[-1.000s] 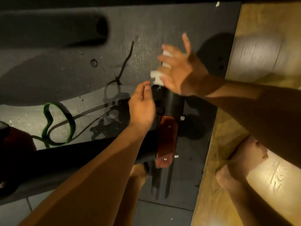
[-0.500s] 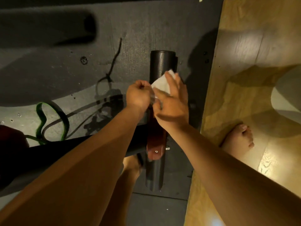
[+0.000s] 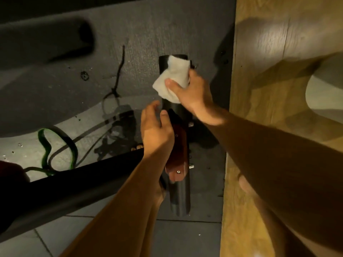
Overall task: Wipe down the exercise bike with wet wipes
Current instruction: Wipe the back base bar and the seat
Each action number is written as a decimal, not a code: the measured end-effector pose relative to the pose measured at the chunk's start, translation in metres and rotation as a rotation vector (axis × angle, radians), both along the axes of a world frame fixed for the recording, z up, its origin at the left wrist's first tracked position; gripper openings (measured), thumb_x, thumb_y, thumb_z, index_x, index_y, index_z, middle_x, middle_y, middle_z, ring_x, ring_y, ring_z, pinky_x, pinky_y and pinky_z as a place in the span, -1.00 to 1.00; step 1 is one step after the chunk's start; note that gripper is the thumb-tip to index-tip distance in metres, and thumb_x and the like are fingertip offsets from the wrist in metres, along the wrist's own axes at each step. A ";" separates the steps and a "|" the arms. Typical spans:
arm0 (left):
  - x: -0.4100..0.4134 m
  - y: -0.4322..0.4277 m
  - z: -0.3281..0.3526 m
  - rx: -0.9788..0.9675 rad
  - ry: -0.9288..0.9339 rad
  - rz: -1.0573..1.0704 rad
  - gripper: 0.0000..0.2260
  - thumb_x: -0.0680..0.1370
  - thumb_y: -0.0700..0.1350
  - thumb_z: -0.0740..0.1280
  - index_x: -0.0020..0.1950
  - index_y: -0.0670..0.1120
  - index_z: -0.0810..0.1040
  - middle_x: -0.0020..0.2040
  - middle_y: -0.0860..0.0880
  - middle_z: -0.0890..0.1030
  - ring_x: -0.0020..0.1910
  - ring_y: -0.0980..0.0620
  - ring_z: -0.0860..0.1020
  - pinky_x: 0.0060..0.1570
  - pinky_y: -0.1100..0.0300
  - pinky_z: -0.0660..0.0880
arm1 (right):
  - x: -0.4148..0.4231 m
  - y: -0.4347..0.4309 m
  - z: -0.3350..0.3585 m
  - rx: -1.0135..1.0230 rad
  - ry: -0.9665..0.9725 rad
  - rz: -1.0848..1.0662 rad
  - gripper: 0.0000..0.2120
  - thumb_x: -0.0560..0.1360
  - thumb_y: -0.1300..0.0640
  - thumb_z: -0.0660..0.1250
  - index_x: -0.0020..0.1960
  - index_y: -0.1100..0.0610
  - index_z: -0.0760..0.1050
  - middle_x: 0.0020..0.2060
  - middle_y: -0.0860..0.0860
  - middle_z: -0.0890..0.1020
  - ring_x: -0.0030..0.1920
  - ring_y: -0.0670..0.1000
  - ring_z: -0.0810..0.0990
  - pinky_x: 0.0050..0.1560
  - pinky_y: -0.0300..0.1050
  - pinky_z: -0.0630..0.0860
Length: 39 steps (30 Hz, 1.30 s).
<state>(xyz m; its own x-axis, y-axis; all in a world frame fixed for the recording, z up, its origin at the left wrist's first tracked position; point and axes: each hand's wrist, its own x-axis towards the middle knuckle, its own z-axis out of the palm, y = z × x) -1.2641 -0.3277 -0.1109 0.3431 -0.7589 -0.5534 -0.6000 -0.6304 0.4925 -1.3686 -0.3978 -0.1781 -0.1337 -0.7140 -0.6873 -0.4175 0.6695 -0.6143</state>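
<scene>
Floor level at the bike's base, read left to right. A loop of green elastic band (image 3: 44,130) lies on the grey floor, well apart from the work. My left hand (image 3: 157,130) has let go of the wipe it was pinching half a second ago. It now rests with relaxed fingers, holding nothing, against the upper end of the reddish-brown metal plate (image 3: 179,145) bolted to the black round metal tube (image 3: 181,197) of the exercise bike. The white crumpled wet wipe (image 3: 174,76) has moved from the tube's middle to its far end. There my right hand (image 3: 193,91) grips it, thumb pressing it on top and fingers curled out of sight round the far side. I judge the far half nearly wiped, with the plate and near end left to do.
</scene>
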 end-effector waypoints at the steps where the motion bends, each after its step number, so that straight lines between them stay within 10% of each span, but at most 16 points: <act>1: 0.000 -0.001 -0.001 0.047 0.014 0.069 -0.70 0.66 -0.11 0.19 0.39 -0.09 0.44 0.30 -0.03 0.48 0.26 0.09 0.44 0.27 0.30 0.31 | -0.002 -0.013 -0.002 -0.017 0.027 0.022 -0.38 0.40 -0.21 0.45 0.30 0.14 0.49 0.17 0.05 0.63 0.17 0.03 0.60 0.14 -0.18 0.50; 8: 0.020 0.017 0.006 0.220 0.146 0.185 -0.69 0.68 -0.01 0.15 0.36 -0.07 0.50 0.27 -0.03 0.57 0.27 0.06 0.51 0.34 0.13 0.41 | 0.007 0.021 0.009 0.108 0.075 0.099 -0.37 0.47 -0.24 0.36 0.34 0.17 0.40 0.19 0.12 0.60 0.17 0.13 0.58 0.10 -0.09 0.48; 15: 0.012 0.015 0.018 0.387 0.388 0.413 -0.70 0.69 0.03 0.12 -0.13 0.02 0.56 -0.09 0.04 0.61 -0.07 0.14 0.56 0.05 0.21 0.46 | -0.008 0.101 0.013 -0.036 0.308 0.474 -0.65 0.63 0.02 0.13 0.30 0.17 0.48 0.21 0.13 0.57 0.23 0.16 0.54 0.17 0.00 0.47; 20: 0.002 0.013 0.019 0.405 0.377 0.392 -0.85 0.65 -0.07 0.24 -0.03 0.04 0.58 0.01 -0.05 0.63 0.02 -0.01 0.61 0.11 0.09 0.55 | -0.035 0.074 0.014 -0.037 0.213 0.361 -0.52 0.50 -0.14 0.37 0.28 0.11 0.37 0.17 0.12 0.51 0.10 0.08 0.54 0.02 -0.02 0.54; 26: 0.003 -0.013 0.024 0.385 0.458 0.192 -0.85 0.60 -0.03 0.34 0.00 -0.09 0.62 -0.16 0.01 0.66 -0.24 0.17 0.62 -0.21 0.30 0.51 | -0.013 0.083 0.034 -0.049 -0.064 0.241 -0.94 0.42 0.20 0.36 -0.21 0.08 0.50 -0.33 0.01 0.56 -0.26 0.04 0.58 -0.14 0.09 0.59; 32: 0.022 -0.001 0.042 0.246 -0.045 -0.144 -0.91 0.58 -0.13 0.31 -0.03 0.02 0.60 -0.13 0.08 0.63 -0.13 0.16 0.58 -0.21 0.51 0.42 | 0.006 0.131 0.043 0.086 -0.010 0.372 -0.94 0.52 0.13 0.33 -0.07 0.03 0.59 -0.05 0.03 0.64 0.01 0.06 0.62 -0.07 -0.24 0.45; 39: 0.056 0.033 0.049 0.505 -0.249 -0.851 -0.74 0.61 0.04 0.20 0.25 0.04 0.54 0.12 -0.10 0.62 0.09 -0.16 0.58 0.04 0.01 0.53 | 0.009 0.082 0.027 -0.051 0.041 0.149 -0.79 0.48 0.01 0.42 -0.19 0.05 0.42 -0.26 -0.02 0.54 -0.18 0.02 0.54 -0.13 -0.12 0.49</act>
